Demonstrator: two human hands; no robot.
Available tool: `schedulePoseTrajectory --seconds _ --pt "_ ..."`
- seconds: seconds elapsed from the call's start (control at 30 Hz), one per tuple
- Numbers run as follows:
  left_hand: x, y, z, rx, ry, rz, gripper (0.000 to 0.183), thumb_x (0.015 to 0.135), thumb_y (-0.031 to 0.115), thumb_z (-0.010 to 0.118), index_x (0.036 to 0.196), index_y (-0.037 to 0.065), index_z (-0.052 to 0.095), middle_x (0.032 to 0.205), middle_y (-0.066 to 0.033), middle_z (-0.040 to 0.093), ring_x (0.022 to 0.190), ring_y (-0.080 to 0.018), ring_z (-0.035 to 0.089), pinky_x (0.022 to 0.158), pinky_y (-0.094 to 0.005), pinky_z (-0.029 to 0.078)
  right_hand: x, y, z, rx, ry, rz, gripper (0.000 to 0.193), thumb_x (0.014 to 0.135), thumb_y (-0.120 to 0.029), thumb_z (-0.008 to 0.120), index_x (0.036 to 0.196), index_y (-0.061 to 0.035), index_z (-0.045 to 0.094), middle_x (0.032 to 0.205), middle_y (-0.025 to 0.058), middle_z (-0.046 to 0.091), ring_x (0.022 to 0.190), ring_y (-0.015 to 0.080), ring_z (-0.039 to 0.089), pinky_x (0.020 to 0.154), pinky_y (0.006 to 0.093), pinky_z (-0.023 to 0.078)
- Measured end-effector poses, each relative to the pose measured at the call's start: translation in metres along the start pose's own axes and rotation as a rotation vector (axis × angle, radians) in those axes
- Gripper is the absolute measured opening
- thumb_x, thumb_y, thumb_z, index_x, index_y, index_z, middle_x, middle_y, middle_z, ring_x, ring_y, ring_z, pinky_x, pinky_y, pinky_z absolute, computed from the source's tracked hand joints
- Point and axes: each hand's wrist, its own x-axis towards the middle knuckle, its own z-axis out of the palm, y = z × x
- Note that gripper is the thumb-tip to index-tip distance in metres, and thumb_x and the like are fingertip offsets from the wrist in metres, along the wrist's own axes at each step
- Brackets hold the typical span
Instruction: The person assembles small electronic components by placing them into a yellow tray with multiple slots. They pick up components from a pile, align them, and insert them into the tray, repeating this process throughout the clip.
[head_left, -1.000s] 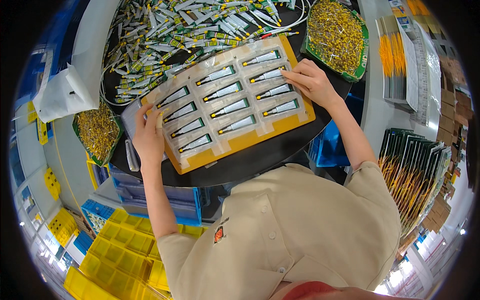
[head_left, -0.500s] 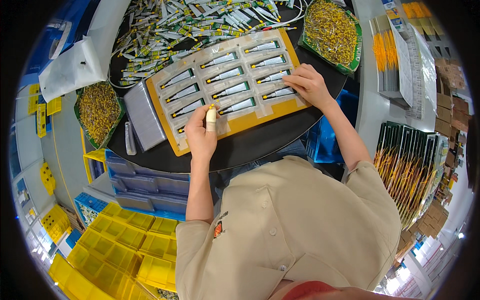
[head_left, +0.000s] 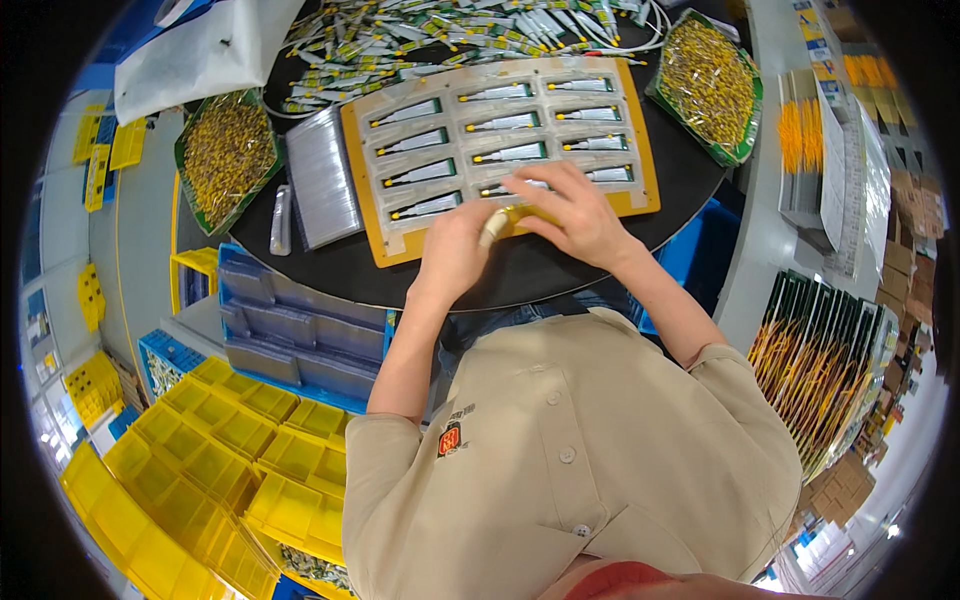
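Left hand (head_left: 457, 252) and right hand (head_left: 580, 215) were held half curled and close together over the near edge of a yellow board (head_left: 641, 140); whether anything was pinched could not be told. Small tubes (head_left: 508, 122) were seated in clear trays (head_left: 456, 135) on the board, loose tubes (head_left: 430, 32) were heaped beyond it, and stacked clear plastic (head_left: 322, 180) was laid just left of it.

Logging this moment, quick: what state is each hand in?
Left hand: fingers curled; grip cannot be told.
Right hand: fingers bent, blurred; grip cannot be told either.
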Motion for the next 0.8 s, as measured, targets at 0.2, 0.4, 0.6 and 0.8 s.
schedulePoseTrajectory --seconds 0.2,0.4,0.6,0.8 --pt "-0.013 -0.023 -0.023 -0.485 -0.278 -0.150 0.019 0.096 0.016 0.063 0.107 0.002 0.070 0.081 -0.0036 0.066 0.070 -0.0167 0.059 0.066 -0.0313 0.047 0.023 -0.005 0.022 0.127 -0.270 -0.207 0.036 0.077 -0.005 0.075 0.113 -0.0055 0.072 0.087 0.0049 0.065 0.076 0.0230 0.059 0.067 0.0336 0.053" --pt "-0.020 -0.034 -0.044 -0.595 -0.098 -0.342 0.016 0.096 0.007 0.060 0.105 0.001 0.070 0.086 -0.0052 0.069 0.079 -0.0118 0.064 0.075 -0.0266 0.051 0.045 0.009 0.027 0.129 -0.316 -0.177 0.021 0.078 -0.005 0.075 0.099 -0.0045 0.070 0.086 0.0086 0.063 0.078 0.0255 0.061 0.069 0.0349 0.052" --pt "-0.018 -0.042 -0.066 -0.047 0.290 0.013 0.015 0.087 0.001 0.069 0.101 0.005 0.074 0.091 -0.0103 0.072 0.082 -0.0261 0.072 0.073 -0.0319 0.056 0.084 0.040 0.051 0.049 -0.034 0.033 0.012 0.084 -0.002 0.071 0.095 -0.0033 0.067 0.085 0.0105 0.062 0.082 0.0307 0.060 0.071 0.0387 0.052" --pt "-0.006 -0.054 -0.040 0.205 0.310 0.110 0.025 0.075 0.002 0.072 0.098 0.010 0.074 0.097 -0.0039 0.069 0.081 -0.0226 0.068 0.066 -0.0313 0.055 0.113 0.047 0.109 -0.194 0.031 -0.140 0.012 0.075 -0.013 0.075 0.085 -0.0121 0.068 0.087 0.0016 0.062 0.086 0.0237 0.060 0.081 0.0385 0.043"
